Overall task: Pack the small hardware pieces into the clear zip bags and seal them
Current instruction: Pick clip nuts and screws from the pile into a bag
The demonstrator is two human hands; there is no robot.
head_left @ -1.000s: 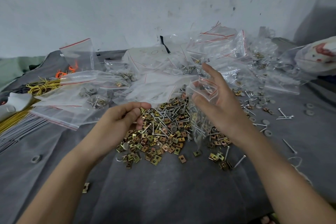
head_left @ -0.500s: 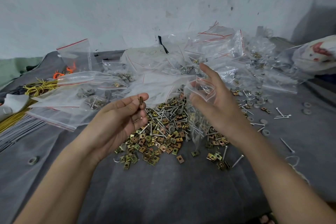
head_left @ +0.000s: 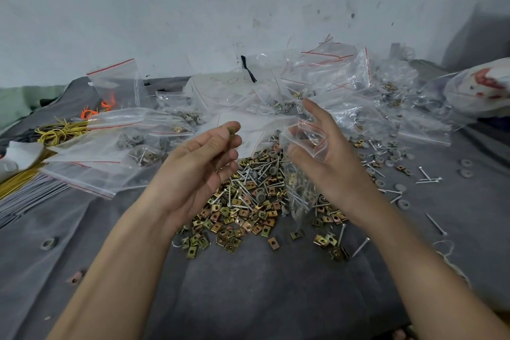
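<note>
One small brass-coloured metal clip (head_left: 232, 134), pinched in the left hand (head_left: 198, 171) fingers (head_left: 220, 139), is up off the hardware heap (head_left: 242, 210), nearing the clear plastic zip bag (head_left: 303, 143) the right hand (head_left: 331, 168) grips open.

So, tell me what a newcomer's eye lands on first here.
The heap of brass clips and nails at the centre draws the eye. Above it, the left hand pinches a small brass piece beside the clear zip bag that the right hand holds. Behind, a drift of clear bags piles up at the back.
</note>
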